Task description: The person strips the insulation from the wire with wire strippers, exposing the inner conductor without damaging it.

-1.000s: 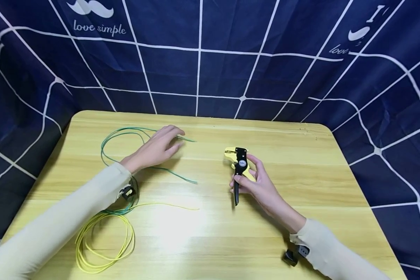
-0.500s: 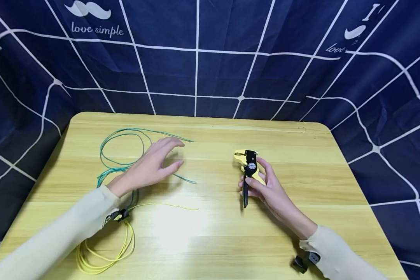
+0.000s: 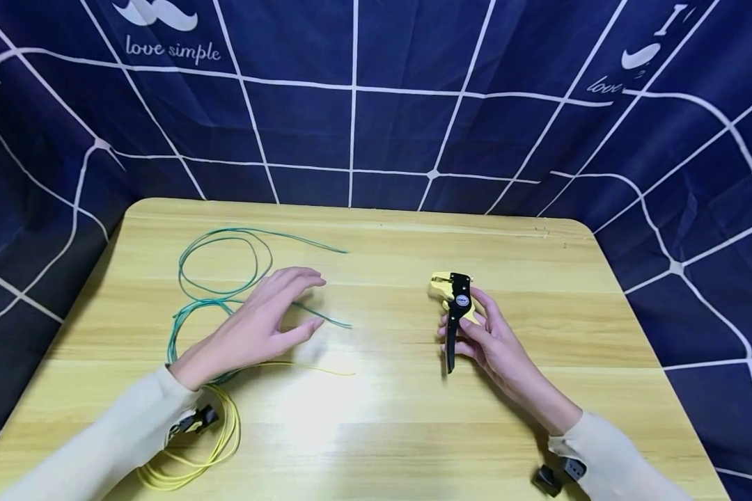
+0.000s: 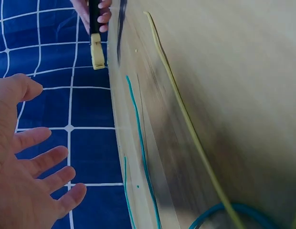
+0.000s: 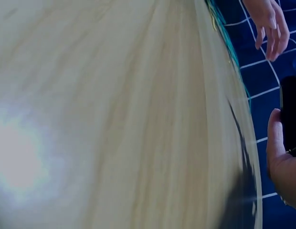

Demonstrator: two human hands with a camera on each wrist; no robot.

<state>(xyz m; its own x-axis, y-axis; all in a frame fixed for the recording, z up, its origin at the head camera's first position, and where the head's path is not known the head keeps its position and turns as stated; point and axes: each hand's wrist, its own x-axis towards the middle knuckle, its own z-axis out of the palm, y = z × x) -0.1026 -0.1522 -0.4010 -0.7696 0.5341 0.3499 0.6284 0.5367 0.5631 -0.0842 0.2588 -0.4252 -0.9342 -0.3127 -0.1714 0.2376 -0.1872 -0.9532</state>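
My right hand (image 3: 498, 341) grips a black and yellow wire stripper (image 3: 460, 300), its yellow head pointing away and its dark handle toward me. In the right wrist view only part of the dark tool (image 5: 290, 112) shows beside the thumb. My left hand (image 3: 257, 323) hovers with spread fingers and holds nothing; in the left wrist view its fingers (image 4: 52, 157) are apart. Below and around it lie a coiled green wire (image 3: 191, 254) and a coiled yellow wire (image 3: 232, 431). The hand and forearm hide part of both coils.
The wires' free ends point right across the wooden table (image 3: 376, 445). A dark blue cloth (image 3: 401, 125) with white lines hangs behind the table and at both sides.
My left hand has drawn back toward me and left, away from the far green wire end. My right hand has shifted right with the wire stripper. The wires look unmoved.
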